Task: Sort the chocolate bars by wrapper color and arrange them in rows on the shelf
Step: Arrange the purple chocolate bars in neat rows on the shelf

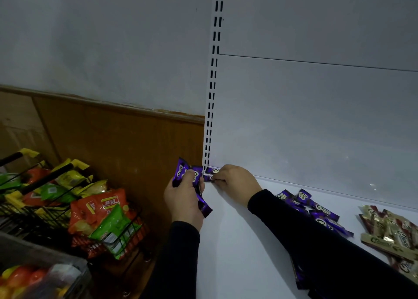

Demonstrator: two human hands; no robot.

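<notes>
Presently on record, one head view, clock directions read from the frame's centre.

Shelf [248,242]: white, flat, at 5 o'clock, backed by a white panel [316,118] and a slotted upright [212,95].

Left hand [184,197]: at 6 o'clock, just off the shelf's left edge, fingers curled round a bunch of purple bars [192,181]; some stick up above the fist, one hangs below it.

Right hand [235,183]: just right of the left hand, at the shelf's back left corner, fingertips pinching a purple bar [211,174] that lies against the foot of the upright. Whether that bar rests on the shelf cannot be told. Both sleeves are black.

Purple pile [321,210]: loose bars at 4 o'clock, lying unsorted on the shelf beyond the right forearm, which covers part of it. More purple wrappers show under the forearm near the lower edge.

Gold pile [389,233]: gold-and-brown bars at the right edge, near the purple pile but apart from it.

Wire baskets [56,208]: black with yellow trim, at 8 o'clock, beside the shelf, holding orange, green and yellow snack bags [106,213].

Wall [101,38]: grey above, brown wood below.
</notes>
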